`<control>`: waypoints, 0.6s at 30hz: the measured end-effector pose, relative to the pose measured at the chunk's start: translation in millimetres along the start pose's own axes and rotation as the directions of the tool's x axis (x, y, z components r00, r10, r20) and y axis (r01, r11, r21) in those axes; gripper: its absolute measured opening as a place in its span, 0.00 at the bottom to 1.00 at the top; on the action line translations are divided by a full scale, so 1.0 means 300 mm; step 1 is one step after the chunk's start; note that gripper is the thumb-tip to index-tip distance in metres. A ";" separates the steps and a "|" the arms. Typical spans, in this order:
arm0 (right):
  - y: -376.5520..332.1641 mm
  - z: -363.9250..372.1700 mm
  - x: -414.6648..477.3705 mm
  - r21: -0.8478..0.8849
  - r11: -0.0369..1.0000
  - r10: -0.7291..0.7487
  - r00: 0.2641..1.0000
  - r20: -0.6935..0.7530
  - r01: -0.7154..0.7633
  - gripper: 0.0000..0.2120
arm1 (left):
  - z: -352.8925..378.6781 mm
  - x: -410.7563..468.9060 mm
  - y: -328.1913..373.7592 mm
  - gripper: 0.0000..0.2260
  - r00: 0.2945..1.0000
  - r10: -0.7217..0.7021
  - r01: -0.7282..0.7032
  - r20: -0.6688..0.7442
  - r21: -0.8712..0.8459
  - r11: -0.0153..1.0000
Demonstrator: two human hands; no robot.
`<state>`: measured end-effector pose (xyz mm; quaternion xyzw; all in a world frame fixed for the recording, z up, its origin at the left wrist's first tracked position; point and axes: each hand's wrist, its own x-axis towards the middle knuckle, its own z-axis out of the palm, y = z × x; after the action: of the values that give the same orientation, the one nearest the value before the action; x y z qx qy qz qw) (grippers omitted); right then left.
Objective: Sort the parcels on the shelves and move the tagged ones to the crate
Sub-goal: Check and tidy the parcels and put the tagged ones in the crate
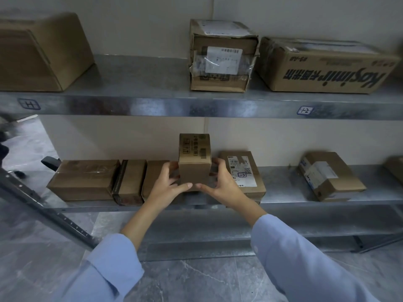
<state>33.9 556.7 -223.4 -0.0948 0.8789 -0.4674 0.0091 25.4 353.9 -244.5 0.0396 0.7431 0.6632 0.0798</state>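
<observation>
While it stands on the lower shelf (pixel 283 198), the small parcel (pixel 194 162) sits clasped between both hands' fingers (pixel 219 165).

Matt cardboard parcels (pixel 194 162), dull metal shelves (pixel 196 105)

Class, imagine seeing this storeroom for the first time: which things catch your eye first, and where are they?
Centre, at the lower shelf: the left hand and right hand grip a small upright cardboard box. On the upper shelf, right, lies a big carton with upside-down black lettering.
</observation>
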 end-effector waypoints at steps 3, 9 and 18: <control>-0.005 -0.009 -0.002 0.011 0.999 -0.035 0.999 0.006 0.035 0.47 | 0.009 -0.005 0.009 0.34 0.999 0.010 -0.011 0.032 0.031 0.999; -0.003 -0.027 -0.003 -0.064 0.997 -0.030 0.997 0.066 0.035 0.49 | 0.031 -0.025 0.026 0.44 0.998 0.028 -0.037 0.061 0.145 0.989; 0.016 -0.040 -0.028 0.064 0.994 0.082 0.989 0.121 -0.090 0.42 | 0.028 -0.049 0.019 0.34 0.999 0.009 -0.015 0.053 0.121 0.993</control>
<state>40.1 570.6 -221.3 -0.0839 0.8632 -0.4905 0.0848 41.1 360.4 -238.7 0.0661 0.7795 0.6159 0.0927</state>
